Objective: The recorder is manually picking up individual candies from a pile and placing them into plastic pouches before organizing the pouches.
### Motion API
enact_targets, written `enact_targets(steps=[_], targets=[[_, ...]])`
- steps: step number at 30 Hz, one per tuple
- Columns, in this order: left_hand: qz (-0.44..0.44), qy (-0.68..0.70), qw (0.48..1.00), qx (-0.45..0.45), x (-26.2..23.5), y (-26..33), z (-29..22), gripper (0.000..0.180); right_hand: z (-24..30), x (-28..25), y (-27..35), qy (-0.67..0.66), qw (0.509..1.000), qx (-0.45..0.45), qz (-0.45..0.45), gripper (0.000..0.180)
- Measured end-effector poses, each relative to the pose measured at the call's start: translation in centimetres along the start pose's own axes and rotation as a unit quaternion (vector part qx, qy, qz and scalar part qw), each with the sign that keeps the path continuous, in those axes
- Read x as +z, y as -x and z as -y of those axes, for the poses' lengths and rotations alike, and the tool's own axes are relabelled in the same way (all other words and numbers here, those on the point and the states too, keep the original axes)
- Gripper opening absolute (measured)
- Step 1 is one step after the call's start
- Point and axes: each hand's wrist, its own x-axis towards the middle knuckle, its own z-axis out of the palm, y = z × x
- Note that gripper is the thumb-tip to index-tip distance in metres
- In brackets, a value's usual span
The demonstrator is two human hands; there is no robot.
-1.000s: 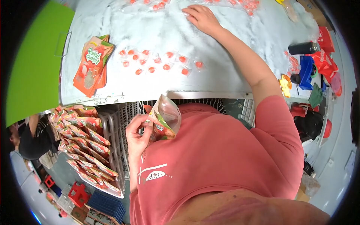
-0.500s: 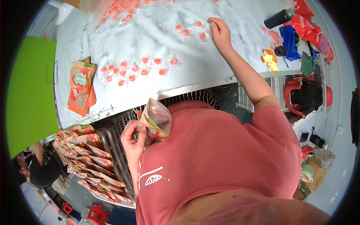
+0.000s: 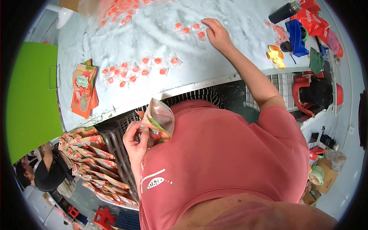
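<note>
Pouch held open, far hand on the wrapped candies

The left hand [image 3: 135,138] grips an open stand-up pouch [image 3: 158,124] against the chest. At one o'clock the right hand [image 3: 216,33] lies flat, fingers on wrapped orange candies [image 3: 188,28] on the white table [image 3: 230,69].

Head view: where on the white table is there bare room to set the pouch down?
Bare table lies between the near candy cluster and the right hand. Another patch sits right of the forearm, before the yellow piece. The far left candy heap and right-edge clutter are crowded.
</note>
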Motion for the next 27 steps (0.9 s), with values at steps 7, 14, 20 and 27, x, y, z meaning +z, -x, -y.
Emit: enact_targets(steps=[7, 14, 20, 27], targets=[[0.001, 0.005, 1.000, -0.004, -0.1, -0.2, 0.3, 0.019, -0.3, 0.0, 0.5, 0.037, 0.999, -0.008, -0.011, 0.036], [0.041, -0.014, 0.999, -0.018, -0.2, -0.3, 0.4, 0.012, -3.3, 1.5, -4.7, 0.063, 0.996, -0.040, 0.039, 0.034], [0.000, 0.010, 1.000, -0.028, 0.1, 0.0, -0.1, 0.019, -0.4, 1.7, -10.9, -0.032, 0.976, -0.137, -0.168, 0.025], [-0.001, 0.006, 1.000, -0.018, 0.1, -0.2, 0.4, 0.019, 1.9, 1.2, -3.5, 0.004, 0.984, -0.103, 0.145, 0.042]])
